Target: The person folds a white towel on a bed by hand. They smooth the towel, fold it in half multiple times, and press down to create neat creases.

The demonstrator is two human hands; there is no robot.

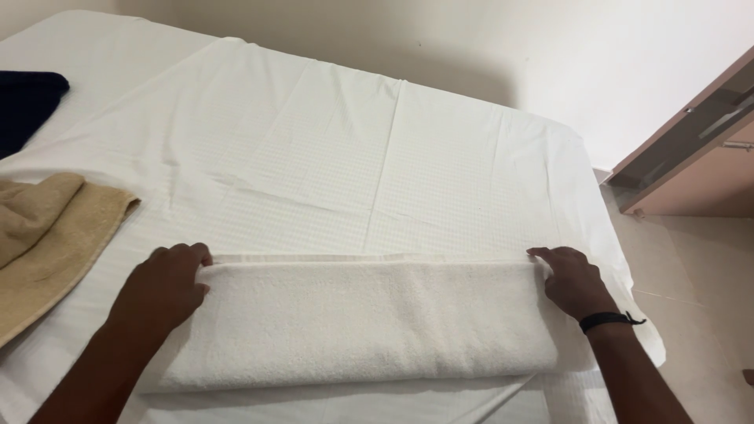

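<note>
I have my left hand (161, 289) and right hand (572, 281) on the two far corners of a folded white towel (353, 326), fingers curled and pinching its upper edge. The towel stretches between my fingers on the white bed sheet (314, 157). A tan towel (47, 235) lies well left of my left fingers, with a dark blue cloth (27, 102) beyond it.

A: The light is soft and even, bright enough indoors, with no hard beam anywhere.

B: The shadows are faint. A dim band lies on the wall (440, 71) just above the far edge of the bed (330, 157), and a thin one sits under the white towel (353, 322) along its near fold.

A: The sheet reads almost blown out at the upper left, where its weave is lost.

B: Focus holds well in the middle; the towel's nap shows. The dark cloth (27, 106) at the left edge is a flat mass without detail.

A: There is no glare and little bending at the edges.
</note>
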